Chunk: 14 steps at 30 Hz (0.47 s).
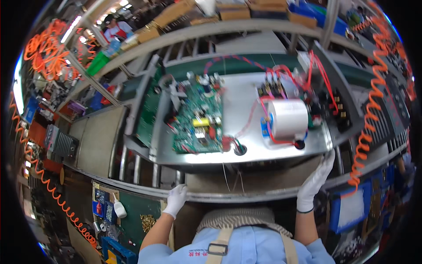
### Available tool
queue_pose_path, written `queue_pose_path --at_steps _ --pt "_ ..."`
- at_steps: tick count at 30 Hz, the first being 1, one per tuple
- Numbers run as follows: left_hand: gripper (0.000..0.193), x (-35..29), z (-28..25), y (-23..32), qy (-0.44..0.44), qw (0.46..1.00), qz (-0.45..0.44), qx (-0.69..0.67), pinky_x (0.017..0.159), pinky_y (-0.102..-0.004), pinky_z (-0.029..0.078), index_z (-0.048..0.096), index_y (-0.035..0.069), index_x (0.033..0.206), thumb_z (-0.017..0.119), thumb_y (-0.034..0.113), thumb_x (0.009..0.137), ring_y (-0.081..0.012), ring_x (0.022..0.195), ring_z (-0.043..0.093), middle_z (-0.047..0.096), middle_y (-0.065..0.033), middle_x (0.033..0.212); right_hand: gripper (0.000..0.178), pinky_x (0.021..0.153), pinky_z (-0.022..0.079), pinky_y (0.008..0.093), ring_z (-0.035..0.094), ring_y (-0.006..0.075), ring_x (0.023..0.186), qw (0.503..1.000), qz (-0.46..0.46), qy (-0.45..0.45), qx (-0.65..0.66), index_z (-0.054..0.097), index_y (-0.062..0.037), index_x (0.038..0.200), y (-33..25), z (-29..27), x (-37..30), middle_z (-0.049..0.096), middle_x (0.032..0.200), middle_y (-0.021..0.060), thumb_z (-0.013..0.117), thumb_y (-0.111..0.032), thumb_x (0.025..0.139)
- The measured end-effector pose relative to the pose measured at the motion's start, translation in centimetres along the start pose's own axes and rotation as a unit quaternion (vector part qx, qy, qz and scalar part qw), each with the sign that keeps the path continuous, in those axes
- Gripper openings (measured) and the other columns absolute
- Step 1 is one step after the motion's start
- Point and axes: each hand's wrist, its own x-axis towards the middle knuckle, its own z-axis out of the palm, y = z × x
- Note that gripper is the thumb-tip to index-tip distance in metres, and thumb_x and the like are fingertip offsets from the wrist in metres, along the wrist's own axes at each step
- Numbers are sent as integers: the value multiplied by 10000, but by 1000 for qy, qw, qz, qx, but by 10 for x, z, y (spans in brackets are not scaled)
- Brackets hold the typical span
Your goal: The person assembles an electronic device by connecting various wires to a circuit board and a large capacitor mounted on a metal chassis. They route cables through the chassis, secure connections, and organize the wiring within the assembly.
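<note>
A metal equipment chassis (237, 101) stands before me on the roller line, its inside exposed. On its left part sits a green circuit board (198, 119); a large white cylinder (289, 119) with red and blue leads sits at the right. My right hand (314, 185), in a white glove, has its fingers stretched up against the chassis's near right corner. Gloved as well, my left hand (176, 200) is closed beside the near rail, below the chassis's left corner. Whatever it grips, if anything, is hidden.
Metal rollers (137, 169) run beneath the chassis, with a near rail (246, 194). Orange coiled hoses (365, 145) hang on both sides. A green bench (136, 220) at lower left holds a white bottle (119, 207) and small brass parts. Overhead, a shelf (228, 25) carries cardboard boxes.
</note>
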Motion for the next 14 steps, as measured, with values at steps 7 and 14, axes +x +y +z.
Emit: queue_pose_path --at_steps 7,14 --pt "196 80 -88 17 152 955 -217 -132 582 -382 491 648 19 1090 554 110 945 -256 585 599 637 -124 729 585 1134 293 421 399 280 1340 986 60 143 68 319 39 1465 59 70 62 401 1455 219 343 -384 1061" --pt "371 209 -111 36 245 874 -210 -363 461 -294 425 633 14 1221 516 275 984 -146 444 491 678 -134 1090 654 1195 208 368 275 273 1457 990 103 -79 -50 251 -31 1540 77 96 186 303 1577 167 409 -438 1054"
